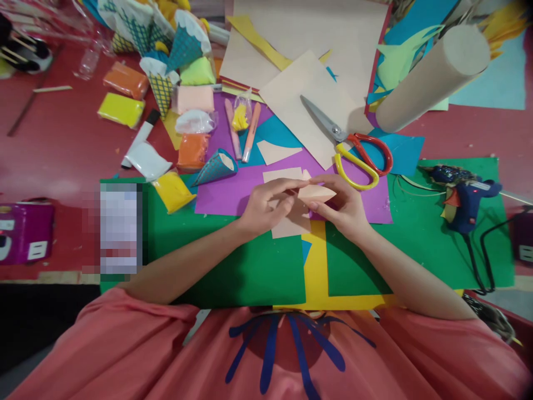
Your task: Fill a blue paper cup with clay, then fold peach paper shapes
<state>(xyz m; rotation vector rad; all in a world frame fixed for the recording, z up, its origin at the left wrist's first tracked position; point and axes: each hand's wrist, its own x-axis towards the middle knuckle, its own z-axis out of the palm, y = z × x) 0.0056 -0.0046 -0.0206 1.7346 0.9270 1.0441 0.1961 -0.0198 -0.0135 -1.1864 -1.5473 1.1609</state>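
Observation:
A small folded piece of peach paper (317,193) is between my two hands, above the middle of the table. My right hand (345,206) pinches it, thumb below and index finger along its upper edge. From the other side, my left hand (266,208) has its index fingertip at the paper's top left edge, with the other fingers curled and the thumb close by. Beneath the hands lies a flat peach sheet (287,225) on purple paper (225,191). Scissors (343,136) with one red and one yellow handle lie just beyond my right hand.
A hot glue gun (466,205) lies right on a green sheet (416,250), its cord trailing forward. A peach paper cylinder (428,83) leans at back right. Clay packets (194,150), a paper cone (216,166), ice-cream cones (160,83) and a marker (141,136) crowd the left.

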